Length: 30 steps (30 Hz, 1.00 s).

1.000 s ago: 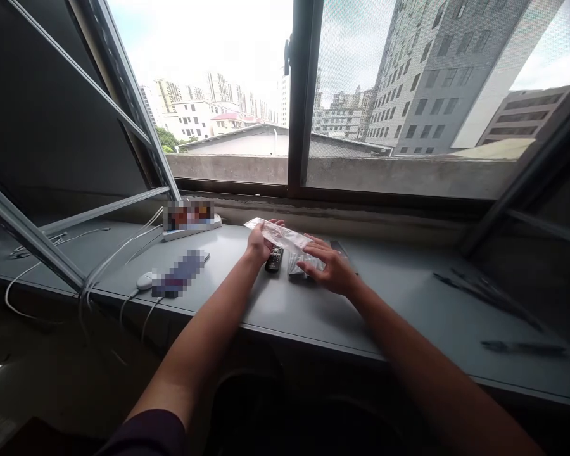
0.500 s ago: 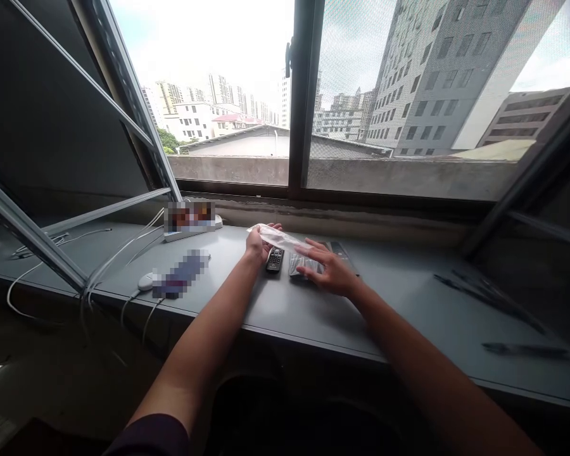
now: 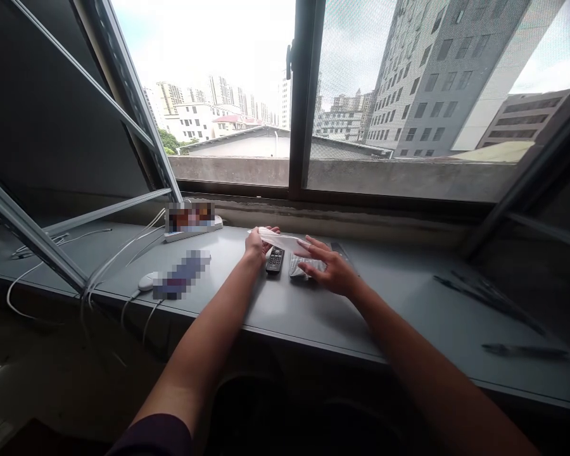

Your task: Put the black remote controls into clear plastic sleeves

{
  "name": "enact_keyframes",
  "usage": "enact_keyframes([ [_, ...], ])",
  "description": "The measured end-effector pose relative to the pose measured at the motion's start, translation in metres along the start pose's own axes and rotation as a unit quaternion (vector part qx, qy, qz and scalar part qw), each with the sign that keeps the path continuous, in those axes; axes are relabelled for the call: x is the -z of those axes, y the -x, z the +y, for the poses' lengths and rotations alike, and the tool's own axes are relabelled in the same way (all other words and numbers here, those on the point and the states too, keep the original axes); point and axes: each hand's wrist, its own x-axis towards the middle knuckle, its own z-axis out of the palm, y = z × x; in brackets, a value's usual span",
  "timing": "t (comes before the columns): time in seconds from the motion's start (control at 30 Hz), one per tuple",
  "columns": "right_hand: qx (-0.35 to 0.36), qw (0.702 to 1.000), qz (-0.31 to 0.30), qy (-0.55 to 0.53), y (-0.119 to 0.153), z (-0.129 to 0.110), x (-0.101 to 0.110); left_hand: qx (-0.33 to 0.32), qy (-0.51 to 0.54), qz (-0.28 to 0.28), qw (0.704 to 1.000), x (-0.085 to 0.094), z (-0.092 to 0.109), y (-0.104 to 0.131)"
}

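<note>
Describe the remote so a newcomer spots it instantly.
Follow the dark window post down to the gray table. Just below the translucent plastic film in the left hand is the remote control. It is slim and black with rows of small buttons, unlike the pale, crinkled packet to its right.

A long, smooth, grey tabletop [image 3: 399,316] carries everything. On it lies a black, oblong remote control [image 3: 274,265] with rows of buttons. Just right of the remote control sits a shiny, clear-plastic-wrapped packet [image 3: 300,266], partly hidden; behind that, farther right, a flat dark object [image 3: 342,253] shows in part. Left of the remote control lie a blurred-out, dark oblong item [image 3: 183,278], a round white disc [image 3: 147,282] and, farther back, a low white block [image 3: 197,233]. Thin white cables [image 3: 86,233] run farthest left. Well right of the remote control lie slender dark items [image 3: 489,302], indistinct.
</note>
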Motion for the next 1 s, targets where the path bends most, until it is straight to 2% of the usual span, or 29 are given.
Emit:
enact_keyframes([
  [0.13,-0.003,1.000,0.012,-0.005,0.001,-0.002,0.002,-0.012,0.010,-0.030,0.999,-0.001,0.002,0.004],
  [0.3,-0.032,0.997,0.022,-0.060,0.002,-0.005,0.004,0.004,-0.038,-0.134,0.990,-0.009,0.001,0.018],
  [0.37,-0.045,0.996,0.023,-0.075,0.002,-0.005,0.004,0.004,-0.055,-0.151,0.987,-0.012,-0.001,0.021],
  [0.6,-0.052,0.994,0.041,-0.084,0.001,0.003,0.002,-0.025,-0.043,-0.071,0.996,-0.010,-0.005,0.015],
  [0.77,-0.062,0.992,0.059,-0.095,0.001,0.000,0.001,-0.039,-0.023,-0.057,0.997,-0.008,0.000,0.015],
  [1.0,-0.091,0.984,0.042,-0.148,0.000,-0.002,0.002,0.002,-0.075,-0.185,0.980,-0.020,0.003,0.033],
])
